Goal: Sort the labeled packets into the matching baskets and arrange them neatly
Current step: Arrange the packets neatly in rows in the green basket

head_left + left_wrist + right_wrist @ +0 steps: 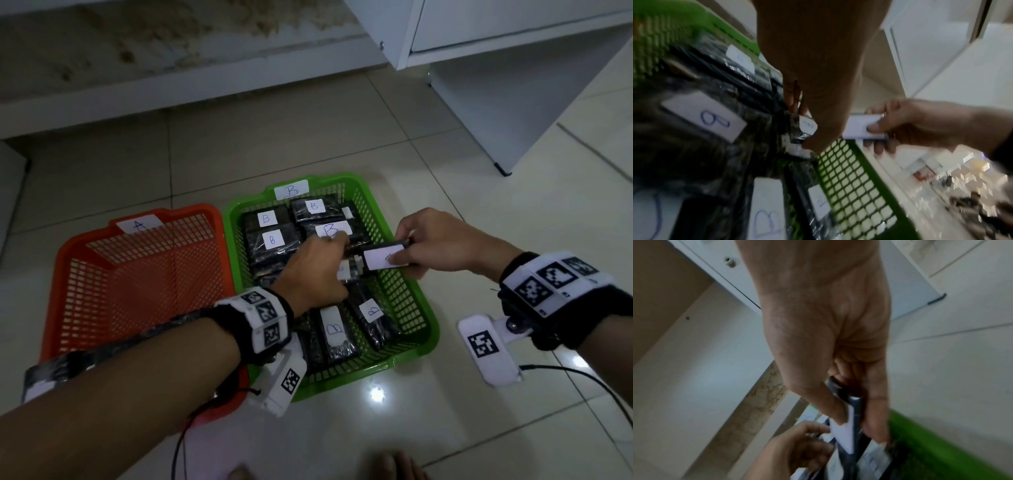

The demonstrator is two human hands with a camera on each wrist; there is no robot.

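The green basket, tagged B, holds several black packets with white B labels. Beside it on the left stands the orange basket, tagged A, with nothing visible inside. Over the green basket's middle my left hand pinches a small black packet with a B label. My right hand grips another black packet by its end, thumb on its white label, just above the basket's right wall. The letter on that label is hidden by the thumb. The two held packets nearly touch.
A white cabinet stands at the back right and a low white ledge runs along the wall behind the baskets. Another wrapped black packet lies under my left forearm by the orange basket's front corner. A black cable trails over the tiled floor.
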